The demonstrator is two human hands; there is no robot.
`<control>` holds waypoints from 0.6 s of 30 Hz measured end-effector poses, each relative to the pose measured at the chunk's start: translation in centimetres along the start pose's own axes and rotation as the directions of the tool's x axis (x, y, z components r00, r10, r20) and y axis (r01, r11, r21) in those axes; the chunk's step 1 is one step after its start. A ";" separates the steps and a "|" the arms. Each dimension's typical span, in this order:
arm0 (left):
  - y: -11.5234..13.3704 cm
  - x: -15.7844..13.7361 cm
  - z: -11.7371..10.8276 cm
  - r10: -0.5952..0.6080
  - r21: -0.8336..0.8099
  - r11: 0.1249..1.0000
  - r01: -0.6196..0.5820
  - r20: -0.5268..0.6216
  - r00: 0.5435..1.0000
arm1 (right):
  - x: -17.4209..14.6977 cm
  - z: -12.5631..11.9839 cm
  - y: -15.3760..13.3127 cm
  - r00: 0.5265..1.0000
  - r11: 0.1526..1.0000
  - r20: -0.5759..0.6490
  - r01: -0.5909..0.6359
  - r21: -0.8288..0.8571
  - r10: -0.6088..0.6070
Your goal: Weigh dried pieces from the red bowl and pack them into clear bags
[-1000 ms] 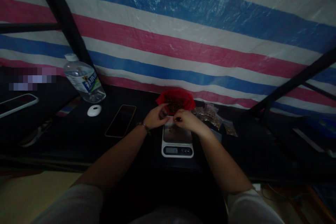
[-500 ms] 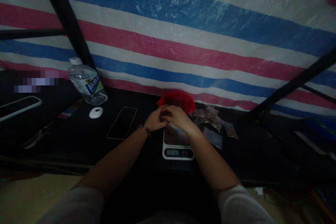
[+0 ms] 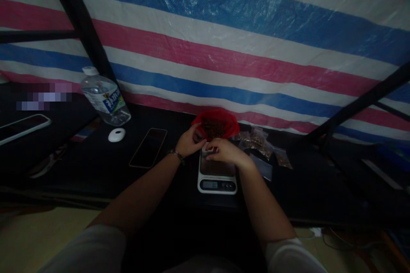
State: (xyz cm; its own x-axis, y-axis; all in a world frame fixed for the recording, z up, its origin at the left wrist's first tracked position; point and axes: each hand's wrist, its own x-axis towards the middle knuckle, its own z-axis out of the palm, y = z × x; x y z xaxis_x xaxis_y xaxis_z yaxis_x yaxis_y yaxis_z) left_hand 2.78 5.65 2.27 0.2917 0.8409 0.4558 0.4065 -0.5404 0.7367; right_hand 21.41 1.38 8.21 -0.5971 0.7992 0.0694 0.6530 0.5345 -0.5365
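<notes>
My left hand point(image 3: 188, 142) is curled at the front left rim of a red plastic bag point(image 3: 233, 126), which stands open and holds many small brownish pieces point(image 3: 214, 128). Between its thumb and fingers shows a small clear plastic bag point(image 3: 198, 137), dim and partly hidden. Over the plate of a white kitchen scale point(image 3: 218, 168) hangs my right hand point(image 3: 224, 151), its fingers bent in toward the thumb. Whatever the right fingertips hold, if anything, is too small and dark to make out. The scale's display point(image 3: 210, 185) is lit, its digits unreadable.
Several small clear bags of brownish pieces point(image 3: 259, 140) lie right of the red bag. A flat clear bag point(image 3: 262, 167) rests beside the scale. To the left are a phone point(image 3: 148, 148), a white oval case point(image 3: 117, 135) and a water bottle point(image 3: 105, 99). Striped sheeting point(image 3: 208, 51) hangs behind.
My hands have parted from over the scale's far edge. The right hand has come down and nearer over the plate, while the left stays by the red bag, whose contents now show more.
</notes>
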 end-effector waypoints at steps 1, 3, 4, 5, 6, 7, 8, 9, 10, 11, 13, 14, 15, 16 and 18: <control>0.0 0.0 0.0 -0.002 0.004 1.000 0.002 -0.007 1.000 | -0.2 0.3 0.1 0.999 1.000 0.052 0.003 -0.019 -0.002; 0.2 0.0 0.0 -0.004 0.004 1.000 0.004 -0.009 1.000 | -0.3 0.9 0.1 0.993 0.998 0.114 0.018 -0.064 -0.010; 0.2 0.0 0.0 -0.003 0.002 1.000 0.004 -0.007 1.000 | -0.3 1.1 0.0 0.992 0.996 0.129 0.024 -0.084 -0.013; 0.3 0.0 0.0 -0.002 0.003 1.000 0.002 -0.006 1.000 | -0.2 1.3 -0.1 0.991 0.994 0.135 0.027 -0.104 -0.013; 0.4 0.0 -0.1 0.000 0.005 1.000 0.000 -0.005 1.000 | -0.2 1.4 -0.3 0.991 0.992 0.132 0.024 -0.126 -0.008; 0.5 0.0 -0.1 0.001 0.009 1.000 -0.001 -0.004 1.000 | -0.2 1.4 -0.4 0.993 0.989 0.121 0.015 -0.150 0.004; 0.6 0.0 -0.2 0.000 0.011 1.000 0.000 -0.004 1.000 | -0.2 1.5 -0.6 0.995 0.984 0.103 -0.001 -0.178 0.019; 0.6 0.0 -0.2 -0.001 0.011 1.000 0.001 -0.001 1.000 | -0.2 1.5 -0.7 0.996 0.978 0.082 -0.020 -0.207 0.038; 0.6 0.0 -0.2 -0.002 0.009 1.000 0.002 0.003 1.000 | -0.2 1.5 -0.8 0.997 0.971 0.057 -0.044 -0.235 0.059; 0.6 0.0 -0.2 -0.001 0.008 1.000 0.001 0.009 1.000 | -0.3 1.6 -0.9 0.996 0.965 0.033 -0.067 -0.255 0.078; 0.7 0.0 -0.1 0.006 0.016 1.000 -0.006 0.020 1.000 | -0.3 1.4 -0.7 0.995 0.962 -0.001 -0.098 -0.256 0.102; 0.7 0.0 -0.1 0.012 0.025 1.000 -0.013 0.024 1.000 | -0.3 1.3 -0.5 0.995 0.967 -0.012 -0.096 -0.236 0.096; 0.7 0.0 -0.1 0.019 0.036 0.999 -0.020 0.028 0.999 | -0.2 1.1 -0.3 0.997 0.976 -0.025 -0.079 -0.203 0.075; 0.7 -0.1 -0.1 0.027 0.048 0.998 -0.029 0.032 0.999 | -0.2 0.8 -0.1 0.998 0.986 -0.040 -0.049 -0.157 0.043; 0.9 -0.2 -0.1 0.049 0.064 0.997 -0.052 0.048 0.998 | -0.1 0.1 0.1 0.995 0.999 -0.096 0.016 -0.046 -0.020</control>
State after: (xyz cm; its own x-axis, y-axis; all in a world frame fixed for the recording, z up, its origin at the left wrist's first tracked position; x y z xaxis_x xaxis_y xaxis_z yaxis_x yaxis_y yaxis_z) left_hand 2.99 5.01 2.93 0.3527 0.8110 0.4669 0.4455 -0.5843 0.6783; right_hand 21.53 1.34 8.03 -0.5627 0.8109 0.1608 0.6643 0.5593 -0.4958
